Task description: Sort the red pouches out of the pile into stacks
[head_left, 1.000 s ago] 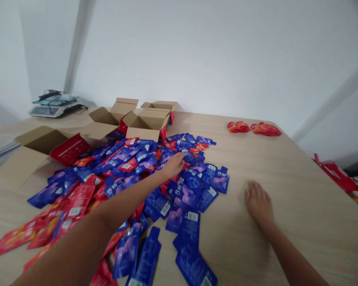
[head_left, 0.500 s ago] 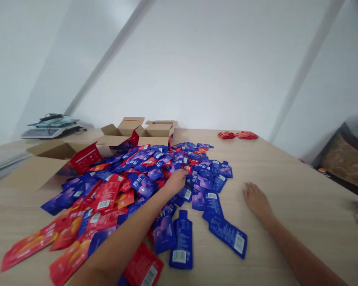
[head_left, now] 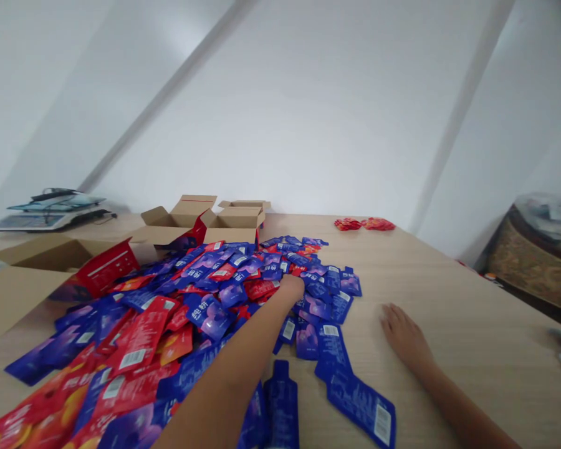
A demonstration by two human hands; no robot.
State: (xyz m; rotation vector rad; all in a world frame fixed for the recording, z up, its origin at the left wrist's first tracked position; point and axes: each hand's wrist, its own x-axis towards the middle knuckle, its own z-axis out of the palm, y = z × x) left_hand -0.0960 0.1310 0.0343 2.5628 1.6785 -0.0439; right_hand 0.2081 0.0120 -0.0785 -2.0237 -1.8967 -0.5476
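A big heap of blue pouches [head_left: 215, 312] and red pouches [head_left: 140, 337] covers the left and middle of a light wooden table [head_left: 449, 312]. My left hand [head_left: 292, 288] reaches into the middle of the heap and rests among the pouches; its fingers are hidden from here. My right hand [head_left: 404, 337] lies flat and open on the bare wood to the right of the heap, holding nothing. A blue pouch with a white barcode label [head_left: 359, 405] lies just left of my right forearm.
Open cardboard boxes [head_left: 224, 218] stand behind the heap, another open box [head_left: 51, 262] at the left. A scale [head_left: 47, 209] sits at the far left. A small pile of red pouches [head_left: 364, 223] lies at the table's far edge. Furniture [head_left: 537, 255] stands at the right.
My left hand has slid a little to the right within the heap and pouches around it have shifted. My right hand has stayed flat on the table. The view has tilted upward.
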